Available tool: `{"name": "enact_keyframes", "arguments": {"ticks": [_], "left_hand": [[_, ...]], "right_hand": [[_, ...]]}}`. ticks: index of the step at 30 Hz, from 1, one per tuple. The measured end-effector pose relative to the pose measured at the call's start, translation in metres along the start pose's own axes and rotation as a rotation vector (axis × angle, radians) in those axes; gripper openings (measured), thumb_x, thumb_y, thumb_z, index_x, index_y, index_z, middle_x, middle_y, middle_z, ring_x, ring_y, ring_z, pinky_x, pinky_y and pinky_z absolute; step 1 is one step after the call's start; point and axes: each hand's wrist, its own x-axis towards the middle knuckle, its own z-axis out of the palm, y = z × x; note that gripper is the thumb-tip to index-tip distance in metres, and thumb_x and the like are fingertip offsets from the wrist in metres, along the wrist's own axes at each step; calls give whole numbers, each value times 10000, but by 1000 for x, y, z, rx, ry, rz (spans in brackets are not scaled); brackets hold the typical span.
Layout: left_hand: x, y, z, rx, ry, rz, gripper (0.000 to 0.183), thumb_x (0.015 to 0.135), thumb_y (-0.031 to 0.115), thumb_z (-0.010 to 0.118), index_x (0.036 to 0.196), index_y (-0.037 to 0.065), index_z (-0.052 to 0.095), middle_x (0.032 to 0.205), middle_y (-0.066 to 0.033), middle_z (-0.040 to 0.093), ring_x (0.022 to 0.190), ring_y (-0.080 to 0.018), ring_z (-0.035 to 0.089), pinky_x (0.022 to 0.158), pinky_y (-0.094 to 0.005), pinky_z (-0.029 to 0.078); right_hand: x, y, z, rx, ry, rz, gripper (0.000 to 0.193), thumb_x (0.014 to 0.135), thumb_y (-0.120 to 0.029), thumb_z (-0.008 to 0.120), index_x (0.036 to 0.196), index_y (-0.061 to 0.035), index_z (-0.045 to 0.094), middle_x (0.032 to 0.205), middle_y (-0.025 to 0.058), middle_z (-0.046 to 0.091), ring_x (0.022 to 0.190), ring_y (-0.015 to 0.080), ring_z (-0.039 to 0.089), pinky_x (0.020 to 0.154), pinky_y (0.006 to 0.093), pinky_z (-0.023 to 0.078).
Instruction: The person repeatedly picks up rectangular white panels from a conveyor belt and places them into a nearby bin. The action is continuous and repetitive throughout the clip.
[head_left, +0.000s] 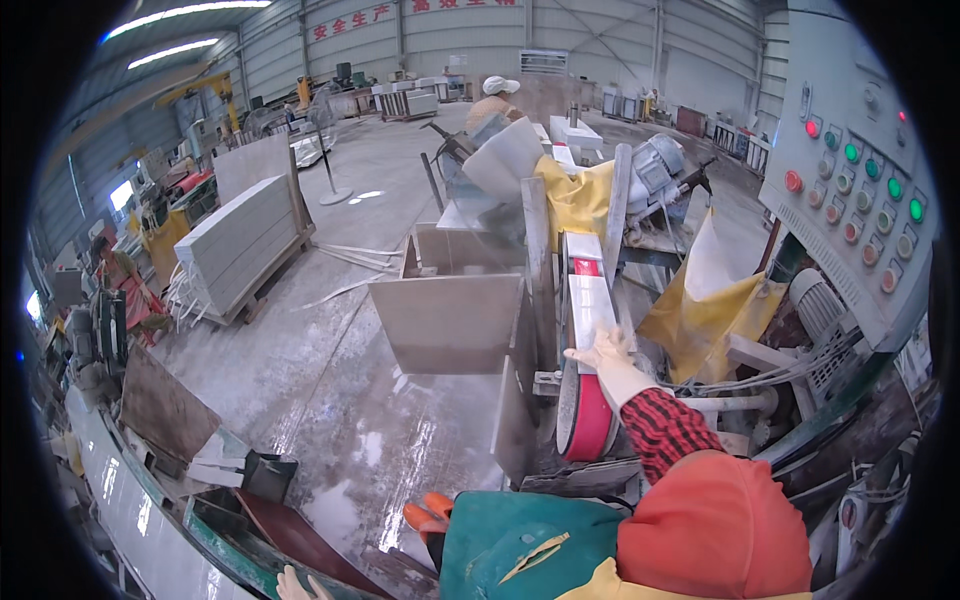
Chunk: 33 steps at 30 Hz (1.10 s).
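Note:
My right hand (608,362), in a pale glove, lies with its fingers spread on the near end of a long white stone strip (592,300). The strip rests on a red belt (592,425) that curves round a roller just below my wrist. At the bottom edge, my left hand (300,585) shows only in part, gloved and with fingers apart. It is nearest a brown-red board (300,535) and a green-edged bench (225,545), and nothing shows in it.
A control panel (850,190) with lit buttons stands at right. Yellow sheeting (580,200) hangs over the belt beside a motor (655,165). Upright grey boards (450,325) flank the belt's left side. A co-worker (495,100) in a white cap is beyond the machine; another person (125,285) is far left.

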Motion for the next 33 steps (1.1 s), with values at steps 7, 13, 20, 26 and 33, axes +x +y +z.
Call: {"name": "enact_keyframes", "arguments": {"ticks": [7,13,20,26,33], "left_hand": [[-1,-3,-9,-41,-29,-42,420,1006,295,540,1339,41,572,1358,-245,543,1286,-404,466,1106,-480,348],[-5,6,-17,-47,-43,-103,412,999,311,543,1306,42,598,1327,-247,568,1252,-417,487,1096,-490,352],[2,1,3,-320,58,-146,388,994,227,547,1324,25,575,1322,-219,583,1257,-365,507,1095,-436,366],[25,70,-22,-1020,296,-468,302,1021,186,567,1233,-21,628,1185,-94,676,1082,-192,620,990,-308,463],[15,108,-44,-1949,180,-696,528,1007,170,554,1463,17,337,1466,-182,452,1246,-318,544,1021,-447,491]], "right_hand": [[9,-21,14,-44,-104,118,940,694,-352,812,1493,-235,333,1531,171,318,1376,411,402,1073,540,402],[29,-29,-54,1149,-347,185,539,589,-267,839,1081,-112,685,1102,113,681,935,287,638,838,486,536],[-18,-93,-56,1290,-306,-76,764,666,-40,763,1395,-154,565,1416,160,535,1269,321,513,1040,479,413],[-108,-170,8,937,-865,-798,736,690,27,704,1398,-105,554,1021,44,702,901,111,623,719,246,483],[-321,-245,41,324,-719,-1982,666,583,-157,817,1228,-203,658,1359,57,567,1179,315,557,993,420,503]]}}
